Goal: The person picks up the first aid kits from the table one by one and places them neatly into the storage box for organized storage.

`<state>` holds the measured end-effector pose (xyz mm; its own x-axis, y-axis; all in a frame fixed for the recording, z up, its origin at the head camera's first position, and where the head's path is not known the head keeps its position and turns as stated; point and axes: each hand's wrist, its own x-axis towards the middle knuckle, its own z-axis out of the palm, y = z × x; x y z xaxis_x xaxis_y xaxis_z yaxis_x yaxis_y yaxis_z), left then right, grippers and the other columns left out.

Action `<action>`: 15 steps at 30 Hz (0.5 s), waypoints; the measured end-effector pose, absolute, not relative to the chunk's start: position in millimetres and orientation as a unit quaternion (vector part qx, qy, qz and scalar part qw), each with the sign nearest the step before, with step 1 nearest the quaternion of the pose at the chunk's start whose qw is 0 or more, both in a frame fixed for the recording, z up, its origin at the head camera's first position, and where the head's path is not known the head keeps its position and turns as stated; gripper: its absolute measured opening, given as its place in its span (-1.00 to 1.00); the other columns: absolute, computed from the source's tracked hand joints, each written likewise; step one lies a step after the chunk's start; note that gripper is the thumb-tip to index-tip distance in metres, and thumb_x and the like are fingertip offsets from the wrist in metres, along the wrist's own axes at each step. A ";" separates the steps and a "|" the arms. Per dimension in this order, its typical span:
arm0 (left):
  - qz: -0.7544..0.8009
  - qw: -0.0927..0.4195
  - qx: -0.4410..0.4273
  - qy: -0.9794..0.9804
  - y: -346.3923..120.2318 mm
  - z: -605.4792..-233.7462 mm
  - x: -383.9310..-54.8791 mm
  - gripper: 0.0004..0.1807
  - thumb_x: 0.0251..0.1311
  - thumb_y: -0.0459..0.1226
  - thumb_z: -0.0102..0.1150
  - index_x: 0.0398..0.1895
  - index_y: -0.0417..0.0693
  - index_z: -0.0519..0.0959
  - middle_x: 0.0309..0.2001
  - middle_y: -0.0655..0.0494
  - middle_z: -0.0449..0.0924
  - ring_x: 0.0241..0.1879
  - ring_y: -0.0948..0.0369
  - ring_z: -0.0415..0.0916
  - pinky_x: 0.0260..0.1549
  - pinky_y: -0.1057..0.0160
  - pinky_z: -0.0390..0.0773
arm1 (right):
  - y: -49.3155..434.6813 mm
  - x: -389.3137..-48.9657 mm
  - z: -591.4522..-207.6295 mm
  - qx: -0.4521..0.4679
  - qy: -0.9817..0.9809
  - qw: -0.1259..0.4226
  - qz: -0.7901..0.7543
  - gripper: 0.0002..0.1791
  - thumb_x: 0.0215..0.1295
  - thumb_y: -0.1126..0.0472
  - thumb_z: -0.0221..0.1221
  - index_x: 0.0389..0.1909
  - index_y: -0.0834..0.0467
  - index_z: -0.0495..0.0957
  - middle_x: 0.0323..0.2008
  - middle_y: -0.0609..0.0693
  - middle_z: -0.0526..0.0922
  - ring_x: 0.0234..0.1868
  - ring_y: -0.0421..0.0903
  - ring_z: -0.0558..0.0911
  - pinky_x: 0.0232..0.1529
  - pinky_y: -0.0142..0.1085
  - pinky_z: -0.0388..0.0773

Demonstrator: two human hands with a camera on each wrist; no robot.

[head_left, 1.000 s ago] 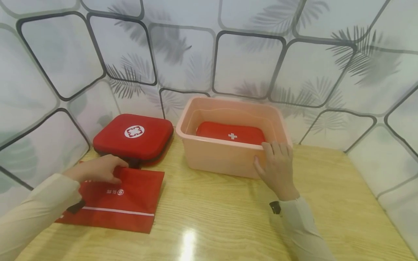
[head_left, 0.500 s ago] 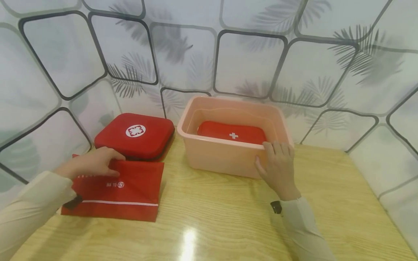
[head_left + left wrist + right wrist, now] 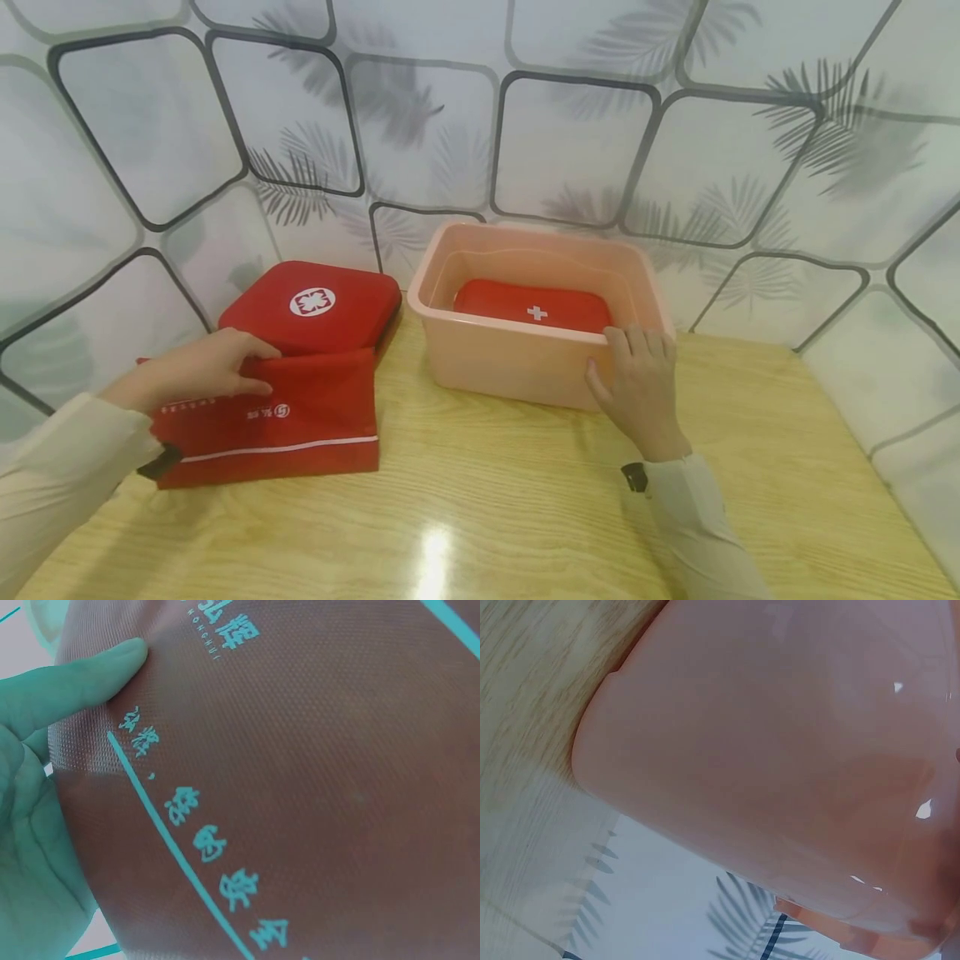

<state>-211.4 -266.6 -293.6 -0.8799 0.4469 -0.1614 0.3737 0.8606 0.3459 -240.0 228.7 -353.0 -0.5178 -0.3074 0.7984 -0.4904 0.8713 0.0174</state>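
My left hand pinches the upper edge of a flat red fabric bag with white print and a white stripe. In the left wrist view the thumb lies across the printed face of the bag, and the other fingers go behind it. A peach plastic bin stands to the right, gripped at its front right rim by my right hand. Those fingers hook over the rim while the thumb stays outside. Inside the bin lies a red pouch with a white cross. The bin's wall fills most of the right wrist view.
Behind the bag sits a red hard-shell case with a white round emblem, its front partly covered by the bag. A patterned wall borders the wooden table at the back and sides.
My left hand has lifted the bag and drawn it up and back, so it now hangs tilted and overlaps the red case's front. My right hand and the bin hold still.
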 end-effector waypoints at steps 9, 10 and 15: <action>0.132 0.095 0.208 0.965 -262.1 -290.1 -207.8 -0.58 -0.09 -0.12 0.41 -0.10 0.01 0.62 -0.30 0.29 0.64 -0.31 0.31 0.51 -0.28 0.20 0.63 | 228.9 -239.8 -353.7 0.233 -0.859 0.443 0.109 -0.64 0.05 0.12 0.05 -0.24 0.33 0.41 -0.43 0.20 0.40 -0.37 0.18 0.32 -0.17 0.03 0.21; 0.130 0.093 0.211 0.964 -262.2 -290.4 -207.3 -0.58 -0.09 -0.12 0.41 -0.10 0.00 0.61 -0.30 0.28 0.64 -0.30 0.31 0.51 -0.29 0.19 0.63 | 228.8 -239.8 -353.7 0.234 -0.858 0.443 0.112 -0.64 0.05 0.13 0.06 -0.24 0.33 0.41 -0.43 0.19 0.40 -0.37 0.18 0.31 -0.17 0.03 0.21; 0.128 0.093 0.224 0.962 -262.9 -289.3 -204.6 -0.58 -0.07 -0.17 0.41 -0.08 -0.03 0.61 -0.28 0.27 0.64 -0.28 0.31 0.52 -0.29 0.21 0.63 | 228.3 -239.2 -353.2 0.233 -0.863 0.435 0.108 -0.63 0.09 0.08 0.02 -0.22 0.32 0.41 -0.42 0.19 0.40 -0.37 0.18 0.31 -0.17 0.04 0.20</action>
<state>-204.6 -262.9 -289.3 -0.8829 0.4537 -0.1213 0.4061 0.8673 0.2879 -239.2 228.3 -353.2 -0.5137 -0.3079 0.8008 -0.4953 0.8686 0.0162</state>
